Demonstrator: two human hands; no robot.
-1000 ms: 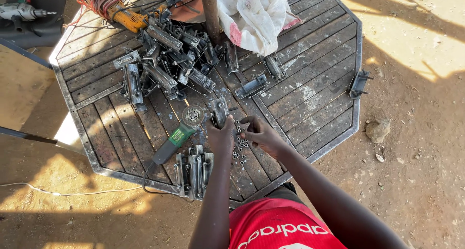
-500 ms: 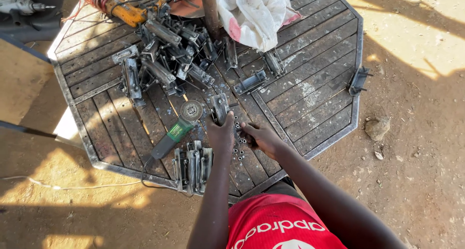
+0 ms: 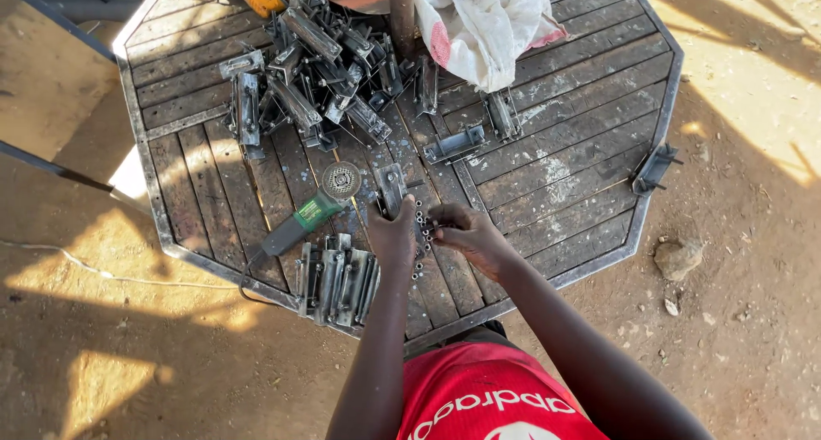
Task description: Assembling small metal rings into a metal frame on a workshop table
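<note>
Left hand [image 3: 392, 235] closed around a small metal bracket [image 3: 391, 187], held on the wooden table [image 3: 564, 149]. Right hand [image 3: 466, 235] — fingertips pinching among the small nuts [image 3: 421, 226]. Since a second ago both hands stay put — angle grinder [image 3: 308, 213] unmoved; fitting continues.

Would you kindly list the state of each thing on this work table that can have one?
left hand: gripping a metal bracket, upright on the table
right hand: fingers pinched over the small nuts
angle grinder: lying flat, untouched, cord attached
stacked brackets: side by side at the near edge
bracket pile: loose heap
white sack: crumpled, slumped against the pole
</note>
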